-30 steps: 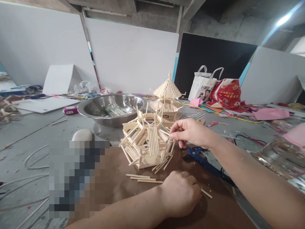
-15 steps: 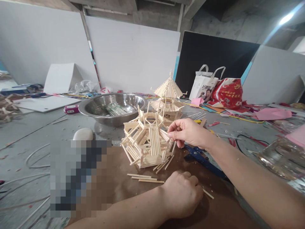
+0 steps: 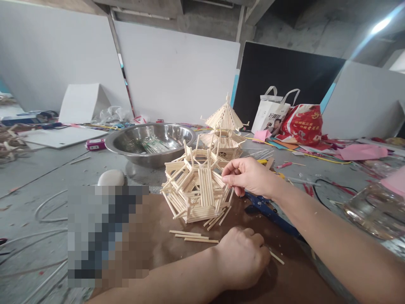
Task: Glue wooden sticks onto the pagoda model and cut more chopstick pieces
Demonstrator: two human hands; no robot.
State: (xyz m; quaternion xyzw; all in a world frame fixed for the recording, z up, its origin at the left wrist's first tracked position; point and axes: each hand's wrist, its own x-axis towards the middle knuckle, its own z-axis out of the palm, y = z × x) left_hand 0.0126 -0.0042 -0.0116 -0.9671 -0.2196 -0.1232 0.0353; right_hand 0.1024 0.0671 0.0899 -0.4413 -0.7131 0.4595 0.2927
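Note:
A many-sided pavilion model (image 3: 202, 190) built of pale wooden sticks stands on a brown mat (image 3: 303, 270). At its right side is my right hand (image 3: 249, 177), thumb and forefinger pinched together against the edge of the slatted roof part. Whatever lies between those fingertips is too small to make out. My left hand (image 3: 243, 257) rests on the mat in front, curled into a fist with its fingers turned away from view. One loose stick (image 3: 277, 256) lies just right of that fist. Several more loose sticks (image 3: 196, 237) lie left of it and beside the model's base.
Behind the model rises a taller stick pagoda (image 3: 226, 122). A steel basin (image 3: 148, 158) with wrapped bundles stands back left. Blue-handled pliers or cutters (image 3: 268, 213) lie under my right forearm. A white rounded object (image 3: 111, 178), a glass container (image 3: 370, 211) and a red bag (image 3: 302, 124) are around.

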